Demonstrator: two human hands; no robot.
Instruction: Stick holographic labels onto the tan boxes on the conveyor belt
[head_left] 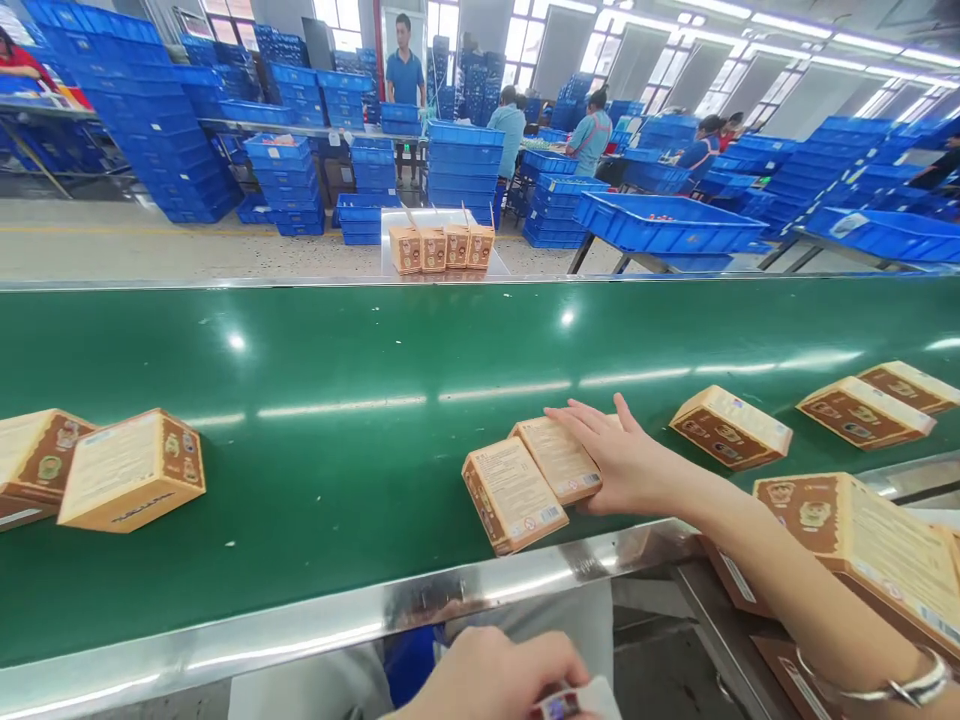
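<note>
My right hand (626, 460) is over the green belt, its fingers across the top and right side of a brown and cream box (559, 455). Touching that box on its left is a similar box (517, 495), lying with its printed face up. At the bottom edge, in front of the belt's metal rim, my left hand (502, 675) is closed on a small white item (562, 705) with a dark red and purple print. The frame's edge cuts off part of this item. Its fingertips are partly hidden.
The green conveyor belt (337, 480) carries two boxes at left (135, 470) and several at right (731, 428). More boxes (877, 550) are stacked beside my right forearm. Four-sided cartons (442, 248) stand beyond the belt. Blue crates (465, 165) and several people are behind.
</note>
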